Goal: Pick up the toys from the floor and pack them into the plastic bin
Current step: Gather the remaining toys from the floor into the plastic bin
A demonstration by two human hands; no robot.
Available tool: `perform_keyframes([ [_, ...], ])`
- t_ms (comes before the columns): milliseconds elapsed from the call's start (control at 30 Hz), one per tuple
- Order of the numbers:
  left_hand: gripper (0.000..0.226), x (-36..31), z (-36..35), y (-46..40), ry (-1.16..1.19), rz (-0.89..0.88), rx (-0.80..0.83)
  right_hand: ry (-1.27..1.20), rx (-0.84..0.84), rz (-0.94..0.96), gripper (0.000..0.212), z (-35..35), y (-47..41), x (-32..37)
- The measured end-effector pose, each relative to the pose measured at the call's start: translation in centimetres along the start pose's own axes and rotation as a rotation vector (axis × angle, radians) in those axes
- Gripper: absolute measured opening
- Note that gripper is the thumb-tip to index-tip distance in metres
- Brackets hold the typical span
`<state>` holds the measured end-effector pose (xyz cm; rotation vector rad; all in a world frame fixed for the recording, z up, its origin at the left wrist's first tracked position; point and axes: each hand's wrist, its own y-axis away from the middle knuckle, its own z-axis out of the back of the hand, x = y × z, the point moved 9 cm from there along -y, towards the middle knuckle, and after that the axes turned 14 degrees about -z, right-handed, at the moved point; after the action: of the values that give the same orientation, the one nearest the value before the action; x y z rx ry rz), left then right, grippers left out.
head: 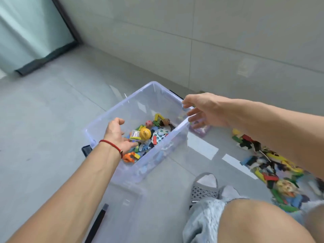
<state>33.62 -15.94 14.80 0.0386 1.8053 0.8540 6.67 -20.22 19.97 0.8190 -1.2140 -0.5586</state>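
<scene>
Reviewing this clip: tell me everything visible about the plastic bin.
The plastic bin is a clear, faintly bluish rectangular tub of thin, see-through plastic with a rolled rim and no lid on. It stands upright on the grey tiled floor, turned diagonally to the view. Colourful toys cover its bottom; most of its depth is unfilled. The left hand reaches inside over the near rim; the right hand is at the far rim, fingers spread.
</scene>
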Motion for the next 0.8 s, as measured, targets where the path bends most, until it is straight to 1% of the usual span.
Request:
perform_keyframes([
  [33,0.049,-0.1,-0.5,0.6,-0.023,-0.025,0.019,0.034,-0.006,-0.011,0.032,1.0,0.2,-0.9],
  [133,0.022,0.9,-3.8,2.8,-0.107,-0.122,0.126,0.084,-0.051,-0.050,0.032,5.5,0.8,-4.4],
  [167,0.019,1.6,-5.5,3.8,-0.131,-0.152,0.191,0.052,-0.073,-0.063,0.031,7.3,0.9,-6.0],
  [233,0.022,3.8,-9.8,6.1,-0.180,-0.173,0.339,-0.064,-0.125,-0.094,0.031,11.2,1.3,-9.8],
  [300,0.021,6.9,-14.0,8.1,-0.240,-0.143,0.491,-0.200,-0.186,-0.141,0.032,14.5,1.5,-14.3],
  [333,0.020,9.1,-16.1,9.1,-0.275,-0.100,0.571,-0.255,-0.226,-0.166,0.032,16.0,1.8,-16.8],
  [433,0.022,16.4,-21.1,11.5,-0.440,0.044,0.768,-0.289,-0.402,-0.230,0.030,20.2,2.3,-25.0],
  [500,0.024,21.4,-23.3,12.5,-0.575,0.126,0.864,-0.219,-0.549,-0.278,0.025,22.2,2.2,-30.6],
  [600,0.027,28.1,-25.3,12.9,-0.777,0.214,0.983,-0.007,-0.770,-0.348,0.017,23.8,1.4,-37.4],
  [633,0.028,30.3,-25.8,12.8,-0.830,0.243,1.013,0.062,-0.824,-0.352,0.022,24.0,0.6,-39.0],
  [700,0.027,33.8,-26.5,12.1,-0.906,0.288,1.050,0.196,-0.928,-0.333,0.040,24.2,-1.4,-41.1],
  [800,0.025,37.9,-27.7,10.8,-0.978,0.303,1.067,0.265,-1.010,-0.341,0.061,24.1,-4.9,-43.2],
])
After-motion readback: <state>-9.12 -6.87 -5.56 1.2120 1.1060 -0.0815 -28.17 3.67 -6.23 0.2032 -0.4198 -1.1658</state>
